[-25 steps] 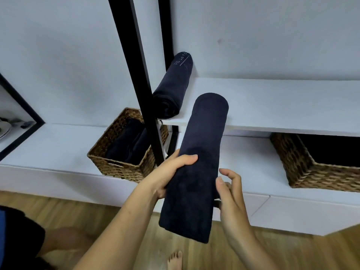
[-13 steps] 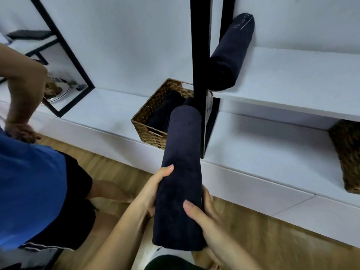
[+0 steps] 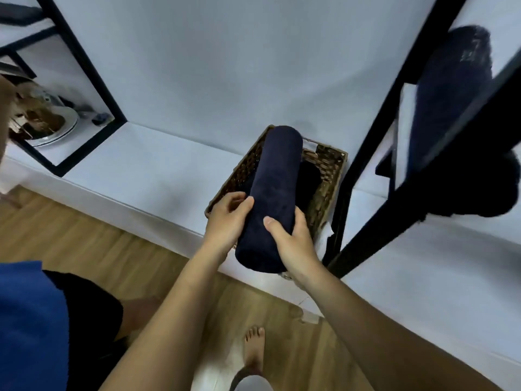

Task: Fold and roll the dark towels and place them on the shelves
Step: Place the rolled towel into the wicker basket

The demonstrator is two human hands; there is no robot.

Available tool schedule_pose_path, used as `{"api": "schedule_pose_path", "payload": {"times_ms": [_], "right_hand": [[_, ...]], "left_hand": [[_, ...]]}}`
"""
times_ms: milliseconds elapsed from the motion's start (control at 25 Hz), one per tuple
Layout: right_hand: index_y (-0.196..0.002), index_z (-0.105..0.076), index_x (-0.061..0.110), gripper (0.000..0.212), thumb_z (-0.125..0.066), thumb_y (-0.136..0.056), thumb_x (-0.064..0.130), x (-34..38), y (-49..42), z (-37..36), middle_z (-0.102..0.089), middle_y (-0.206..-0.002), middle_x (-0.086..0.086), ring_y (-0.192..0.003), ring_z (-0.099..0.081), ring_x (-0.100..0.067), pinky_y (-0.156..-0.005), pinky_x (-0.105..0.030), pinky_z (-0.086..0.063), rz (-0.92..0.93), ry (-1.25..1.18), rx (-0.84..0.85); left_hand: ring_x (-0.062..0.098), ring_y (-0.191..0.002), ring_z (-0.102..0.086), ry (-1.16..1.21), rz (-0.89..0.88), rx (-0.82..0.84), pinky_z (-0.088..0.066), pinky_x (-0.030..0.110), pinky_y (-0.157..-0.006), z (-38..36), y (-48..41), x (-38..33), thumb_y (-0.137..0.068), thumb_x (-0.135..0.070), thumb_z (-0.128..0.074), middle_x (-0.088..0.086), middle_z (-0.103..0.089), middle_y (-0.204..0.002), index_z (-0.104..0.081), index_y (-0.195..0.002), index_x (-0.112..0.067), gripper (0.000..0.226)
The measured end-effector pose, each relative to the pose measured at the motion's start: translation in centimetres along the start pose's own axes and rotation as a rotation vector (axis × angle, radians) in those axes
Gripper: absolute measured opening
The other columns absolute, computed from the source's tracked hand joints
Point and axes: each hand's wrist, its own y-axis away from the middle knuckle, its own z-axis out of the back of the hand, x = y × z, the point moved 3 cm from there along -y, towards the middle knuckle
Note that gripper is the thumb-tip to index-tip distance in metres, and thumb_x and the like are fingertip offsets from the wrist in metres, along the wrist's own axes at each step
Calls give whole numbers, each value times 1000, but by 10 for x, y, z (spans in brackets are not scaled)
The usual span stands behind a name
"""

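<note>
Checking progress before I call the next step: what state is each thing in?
held towel: rolled, not yet shelved.
left hand: fingers curled round the held towel.
right hand: gripping the held towel's near end.
wicker basket: open, dark cloth inside.
second towel: rolled, already shelved.

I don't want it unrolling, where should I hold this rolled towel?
Grip the towel at its near end, one hand wrapped round each side, as the left hand and right hand do; it's a soft cylinder, so side pressure should keep it rolled.
</note>
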Motion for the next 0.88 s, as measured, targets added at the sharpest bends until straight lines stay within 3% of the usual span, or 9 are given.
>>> {"api": "schedule_pose_path", "payload": {"times_ms": [80,200,280,360,520,680,760,840,880], "right_hand": [[-148,-29,31,74,-67,-85,44,-1,-65,-29,-58,-131,6,-114,-60,-15,-93,-35,-53,-43,58,-62],[-156,-3,31,92,-61,-87,53,-13,-136,-64,-43,-149,-1,-129,-49,-23,-103,-35,-43,-183,177,-92],[-155,12,29,101,-59,-88,56,-28,-152,-77,-31,-155,-8,-134,-43,-28,-104,-35,-39,-272,300,-54],[-153,19,28,103,-57,-90,57,-42,-155,-80,-21,-157,-14,-137,-39,-32,-106,-36,-36,-323,420,-17],[-150,25,33,103,-54,-90,59,-52,-159,-75,-16,-158,-14,-137,-38,-31,-108,-34,-34,-314,464,17],[-150,25,37,106,-51,-85,71,-45,-157,-74,-12,-160,-9,-136,-40,-30,-103,-35,-36,-404,461,48],[-152,19,39,103,-48,-83,76,-35,-147,-64,-6,-163,-4,-141,-33,-29,-108,-39,-34,-397,478,25],[-154,12,37,94,-49,-88,67,-21,-128,-45,-3,-164,-1,-146,-24,-25,-112,-39,-30,-261,518,-37],[-155,8,36,90,-51,-92,59,-14,-115,-35,-4,-164,1,-147,-21,-21,-113,-35,-27,-168,528,-53]], "left_hand": [[18,-115,-59,-271,-78,-148,-48,39,-98,17,-63,6,-93,-43,-53,-3,-63,-123,-59,-124,-23,37],[31,-131,-48,-502,86,-29,-42,43,-105,23,-136,27,-97,-51,-39,8,-52,-143,-41,-143,-21,56],[33,-120,-55,-591,136,90,-44,38,-92,17,-148,36,-98,-51,-36,9,-62,-129,-51,-134,-21,49],[30,-109,-59,-675,46,121,-44,36,-85,10,-147,40,-98,-46,-40,5,-67,-116,-58,-124,-23,39],[28,-102,-61,-664,-17,98,-41,32,-78,6,-143,44,-99,-36,-44,0,-70,-106,-58,-119,-27,27],[26,-106,-59,-585,84,126,-40,30,-80,8,-149,41,-99,-41,-44,3,-68,-114,-61,-122,-22,33],[21,-119,-54,-532,107,117,-41,33,-94,5,-145,36,-99,-44,-43,4,-59,-133,-54,-133,-18,44],[20,-136,-40,-500,-20,-2,-32,45,-112,-5,-128,20,-99,-43,-43,3,-46,-147,-44,-143,-15,51],[20,-136,-41,-429,-122,-79,-31,47,-113,-12,-113,6,-99,-39,-45,3,-47,-146,-45,-141,-15,49]]}}
